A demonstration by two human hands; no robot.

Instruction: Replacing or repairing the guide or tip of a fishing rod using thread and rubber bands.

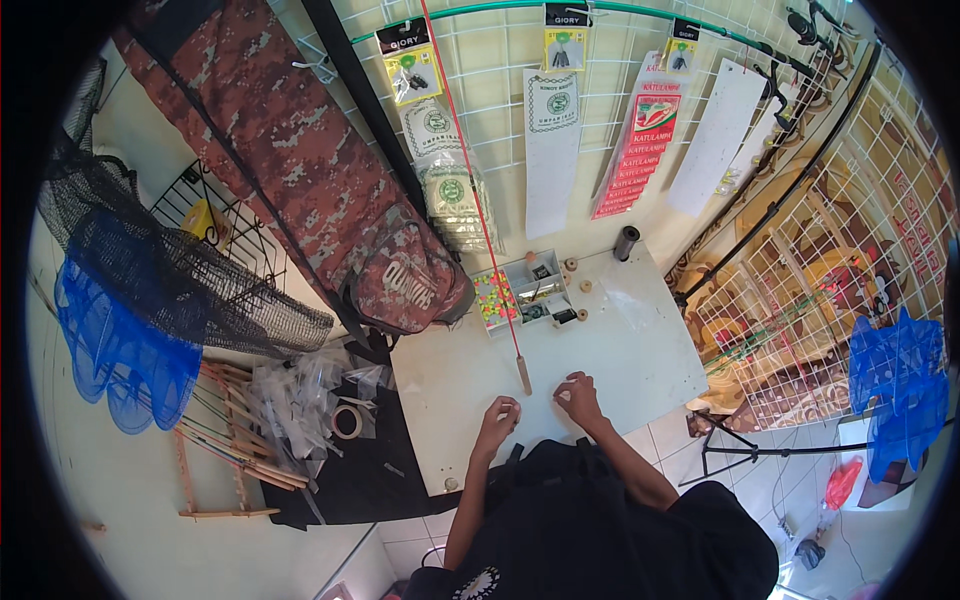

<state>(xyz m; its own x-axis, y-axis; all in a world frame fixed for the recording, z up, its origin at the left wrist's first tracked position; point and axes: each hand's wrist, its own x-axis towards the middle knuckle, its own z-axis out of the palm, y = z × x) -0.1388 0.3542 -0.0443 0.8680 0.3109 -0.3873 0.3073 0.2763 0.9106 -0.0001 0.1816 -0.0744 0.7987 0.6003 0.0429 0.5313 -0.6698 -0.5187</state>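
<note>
Over the near edge of the white tabletop, my left hand is closed, its fingers curled in toward the thumb. To its right and slightly farther off, my right hand is closed in a pinch. Whatever either hand holds is too small to make out. Between and just beyond them is the tan handle of a thin red fishing rod, whose shaft runs up past the wall grid; neither hand touches it. Farther back stands a compartment tray with bright small beads and dark small parts.
Small wooden spools and a dark cylinder stand at the table's back. A camouflage rod bag leans at left, near plastic bags and a tape roll. Packets hang on the wall grid; blue nets hang left.
</note>
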